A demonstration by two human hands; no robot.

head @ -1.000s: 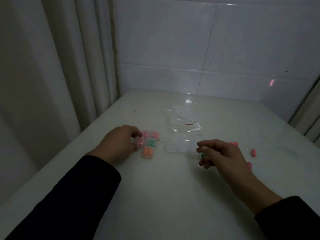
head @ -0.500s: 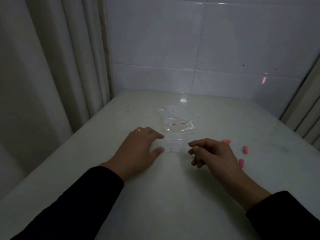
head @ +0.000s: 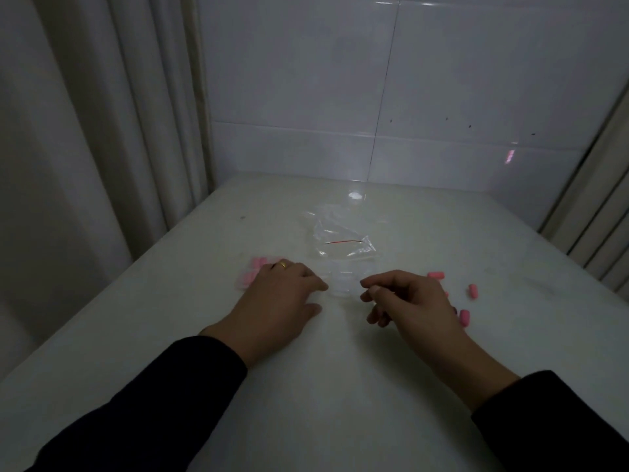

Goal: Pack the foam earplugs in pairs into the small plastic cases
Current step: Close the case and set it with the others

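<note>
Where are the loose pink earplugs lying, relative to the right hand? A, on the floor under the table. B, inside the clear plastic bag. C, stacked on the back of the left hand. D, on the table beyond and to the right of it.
D: three loose pink earplugs lie on the white table just beyond and to the right of the right hand, none in the clear plastic bag.

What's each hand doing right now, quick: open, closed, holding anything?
Left hand: open, fingers flat on the table, reaching toward the clear cases.
Right hand: fingers curled with fingertips pinched; whether it holds anything cannot be told.
</note>
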